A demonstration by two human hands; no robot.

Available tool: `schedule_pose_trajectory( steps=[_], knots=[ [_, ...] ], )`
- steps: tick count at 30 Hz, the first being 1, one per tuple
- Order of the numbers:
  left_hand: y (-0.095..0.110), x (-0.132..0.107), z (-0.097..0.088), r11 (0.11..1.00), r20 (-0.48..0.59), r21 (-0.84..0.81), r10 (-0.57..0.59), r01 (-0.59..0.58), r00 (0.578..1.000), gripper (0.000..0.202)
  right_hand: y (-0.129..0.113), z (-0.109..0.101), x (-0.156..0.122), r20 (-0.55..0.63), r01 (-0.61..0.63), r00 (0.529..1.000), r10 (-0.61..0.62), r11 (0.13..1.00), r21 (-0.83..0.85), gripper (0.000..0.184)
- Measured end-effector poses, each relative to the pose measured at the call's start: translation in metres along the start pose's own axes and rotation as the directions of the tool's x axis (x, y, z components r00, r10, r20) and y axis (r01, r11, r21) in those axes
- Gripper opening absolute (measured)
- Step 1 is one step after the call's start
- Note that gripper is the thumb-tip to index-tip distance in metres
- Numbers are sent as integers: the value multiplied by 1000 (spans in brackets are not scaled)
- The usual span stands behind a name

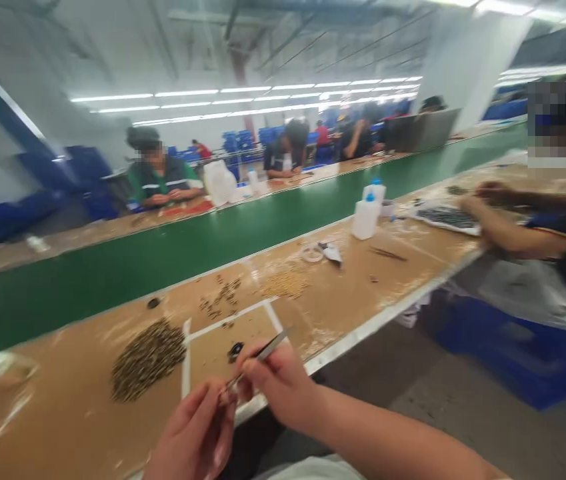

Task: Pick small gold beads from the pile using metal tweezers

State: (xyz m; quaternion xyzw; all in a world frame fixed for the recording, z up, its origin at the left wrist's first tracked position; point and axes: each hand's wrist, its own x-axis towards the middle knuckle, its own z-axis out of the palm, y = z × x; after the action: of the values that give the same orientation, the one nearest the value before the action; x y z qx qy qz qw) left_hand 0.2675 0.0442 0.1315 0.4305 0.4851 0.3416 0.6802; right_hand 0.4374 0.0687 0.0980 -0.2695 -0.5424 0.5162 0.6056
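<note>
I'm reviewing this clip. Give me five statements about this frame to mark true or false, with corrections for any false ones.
1. The right hand holds metal tweezers. True.
2. The left hand lies flat on the bench. False: it is raised, with its fingers near the tweezer tips.
3. A heap of small dark parts lies outside the white taped square. True.
4. The person at right wears blue gloves. False: their hands are bare, beside a tray of dark parts.
5. A white plastic bottle stands on the bench. True.
</note>
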Motion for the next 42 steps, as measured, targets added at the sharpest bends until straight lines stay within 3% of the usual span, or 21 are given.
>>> schedule_pose_trajectory(
  steps=[1,5,14,27,42],
  knots=[
    [-4,-2,-5,998,-16,-55,12,-13,1000,52,5,0,0,-60,-63,996,69,994,95,53],
    [-14,10,-9,979,71,-188,89,-74,994,57,6,-3,3,-2,-165,986,170,960,228,51],
    [-27,8,-21,962,119,-252,136,-103,983,51,10,10,4,84,-158,986,144,968,193,44],
    [-26,-4,-24,944,118,-322,120,-76,986,48,0,15,-4,116,-26,993,19,998,56,34],
    [-24,4,-36,961,216,-277,47,16,975,43,3,10,6,231,-211,958,168,961,178,36]
  ],
)
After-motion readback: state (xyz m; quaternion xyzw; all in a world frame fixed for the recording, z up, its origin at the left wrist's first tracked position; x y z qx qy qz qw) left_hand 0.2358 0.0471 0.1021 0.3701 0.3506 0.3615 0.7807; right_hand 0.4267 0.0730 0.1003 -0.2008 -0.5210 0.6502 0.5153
